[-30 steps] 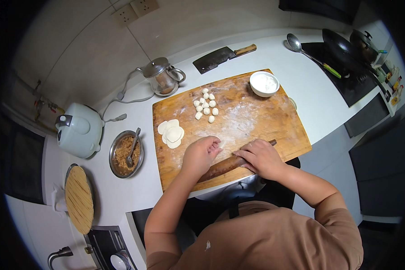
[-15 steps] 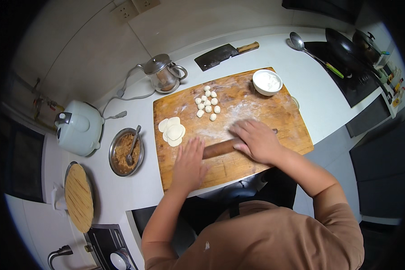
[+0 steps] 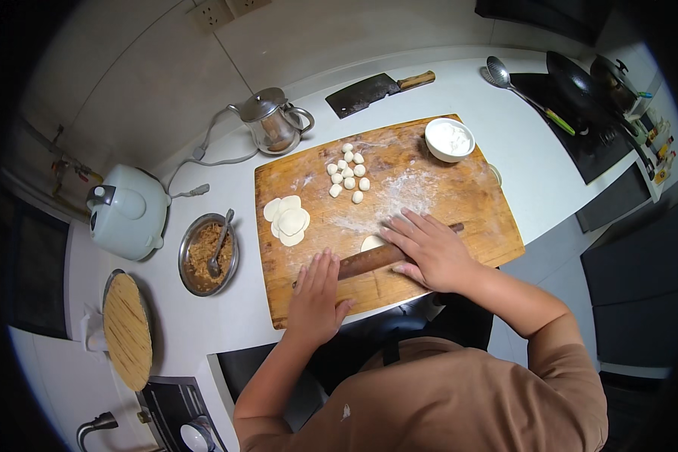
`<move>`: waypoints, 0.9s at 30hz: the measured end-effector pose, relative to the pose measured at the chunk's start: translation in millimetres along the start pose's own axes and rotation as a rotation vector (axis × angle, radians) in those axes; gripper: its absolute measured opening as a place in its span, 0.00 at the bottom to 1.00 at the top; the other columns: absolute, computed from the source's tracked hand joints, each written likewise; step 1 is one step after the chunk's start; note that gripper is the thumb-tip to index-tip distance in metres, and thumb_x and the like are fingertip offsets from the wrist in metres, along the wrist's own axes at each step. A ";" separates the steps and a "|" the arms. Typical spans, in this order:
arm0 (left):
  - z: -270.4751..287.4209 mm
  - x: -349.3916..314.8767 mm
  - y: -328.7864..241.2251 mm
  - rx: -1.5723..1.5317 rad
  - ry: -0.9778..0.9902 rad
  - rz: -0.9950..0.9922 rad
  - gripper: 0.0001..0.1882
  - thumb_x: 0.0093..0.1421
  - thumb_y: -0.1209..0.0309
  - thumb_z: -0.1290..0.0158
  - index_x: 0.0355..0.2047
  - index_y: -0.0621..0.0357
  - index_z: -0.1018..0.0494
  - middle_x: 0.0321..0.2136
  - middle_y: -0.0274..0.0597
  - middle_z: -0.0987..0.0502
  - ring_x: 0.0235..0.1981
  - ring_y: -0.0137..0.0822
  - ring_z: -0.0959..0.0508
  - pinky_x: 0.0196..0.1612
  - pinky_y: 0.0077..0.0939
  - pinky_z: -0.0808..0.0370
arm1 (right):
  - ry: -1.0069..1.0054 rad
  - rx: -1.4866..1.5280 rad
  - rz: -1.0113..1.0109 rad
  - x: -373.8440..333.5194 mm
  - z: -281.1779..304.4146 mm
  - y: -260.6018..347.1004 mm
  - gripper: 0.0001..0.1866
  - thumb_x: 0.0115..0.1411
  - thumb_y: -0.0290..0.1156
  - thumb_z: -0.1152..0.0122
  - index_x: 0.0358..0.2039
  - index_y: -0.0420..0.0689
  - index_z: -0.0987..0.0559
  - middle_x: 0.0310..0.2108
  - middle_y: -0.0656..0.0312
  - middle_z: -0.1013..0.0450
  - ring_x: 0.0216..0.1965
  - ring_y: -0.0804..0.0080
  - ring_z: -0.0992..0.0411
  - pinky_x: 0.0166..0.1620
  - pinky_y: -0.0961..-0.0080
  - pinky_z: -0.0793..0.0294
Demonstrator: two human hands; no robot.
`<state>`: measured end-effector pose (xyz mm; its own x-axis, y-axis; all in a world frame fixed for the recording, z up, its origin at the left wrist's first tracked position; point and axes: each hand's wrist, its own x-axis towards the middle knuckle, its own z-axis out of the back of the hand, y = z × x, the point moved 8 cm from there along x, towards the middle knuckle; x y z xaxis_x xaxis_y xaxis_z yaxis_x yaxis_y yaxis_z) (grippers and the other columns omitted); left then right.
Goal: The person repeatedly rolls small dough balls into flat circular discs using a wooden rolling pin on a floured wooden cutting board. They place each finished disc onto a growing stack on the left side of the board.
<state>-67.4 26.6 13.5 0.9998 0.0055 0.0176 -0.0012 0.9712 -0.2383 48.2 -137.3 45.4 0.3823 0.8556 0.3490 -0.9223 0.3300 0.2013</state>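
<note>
A brown wooden rolling pin point(image 3: 363, 263) lies across the near part of a floured wooden board point(image 3: 478, 207). Flat on its left end rests my left hand point(image 3: 316, 300), fingers stretched out. My right hand point(image 3: 435, 255) lies over the right part, fingers extended and thumb on the near side. Just beyond the pin, by my right fingertips, shows the pale edge of a dough round point(image 3: 371, 242); the remainder is hidden. Several thin dough rounds point(image 3: 291, 221) overlap at the board's left. Small dough balls point(image 3: 349, 172) cluster farther back. A white bowl point(image 3: 449, 157) of flour stands at the far right corner.
Left of the board are a metal bowl point(image 3: 184, 265) of filling with a spoon, a round tray point(image 3: 128, 331) and a pale green appliance point(image 3: 130, 215). Behind it stand a metal kettle point(image 3: 271, 124) and a cleaver point(image 3: 363, 94). A skimmer point(image 3: 499, 73) lies beside the black stove point(image 3: 580, 147).
The rolling pin and both my hands have shifted toward me. The edge of a dough round now shows beyond the pin.
</note>
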 end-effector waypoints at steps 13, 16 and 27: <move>7.2 4.8 10.1 0.041 -0.012 0.026 0.44 0.60 0.59 0.43 0.70 0.65 0.49 0.70 0.56 0.47 0.72 0.53 0.48 0.72 0.50 0.54 | -0.010 0.058 -0.033 -0.1 -3.8 5.5 0.36 0.61 0.50 0.41 0.63 0.40 0.33 0.62 0.48 0.35 0.65 0.46 0.39 0.65 0.56 0.40; 6.6 -1.1 0.4 0.018 0.049 0.002 0.44 0.59 0.60 0.43 0.70 0.65 0.50 0.70 0.56 0.47 0.73 0.52 0.50 0.73 0.50 0.55 | 0.062 0.099 -0.059 -18.4 -6.4 10.9 0.37 0.60 0.49 0.40 0.64 0.38 0.34 0.62 0.47 0.35 0.65 0.46 0.39 0.66 0.55 0.40; 17.0 61.9 13.8 0.021 -0.030 -0.031 0.36 0.66 0.59 0.49 0.69 0.60 0.46 0.69 0.50 0.43 0.72 0.46 0.45 0.73 0.45 0.52 | -0.069 0.017 -0.275 -0.6 -1.6 -32.7 0.36 0.62 0.50 0.43 0.61 0.35 0.32 0.61 0.44 0.33 0.64 0.43 0.38 0.66 0.56 0.40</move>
<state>-5.8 44.4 27.8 0.9984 -0.0182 0.0537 0.0294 0.9758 -0.2168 78.0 -148.0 37.1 0.6215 0.7057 0.3402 -0.7826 0.5389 0.3117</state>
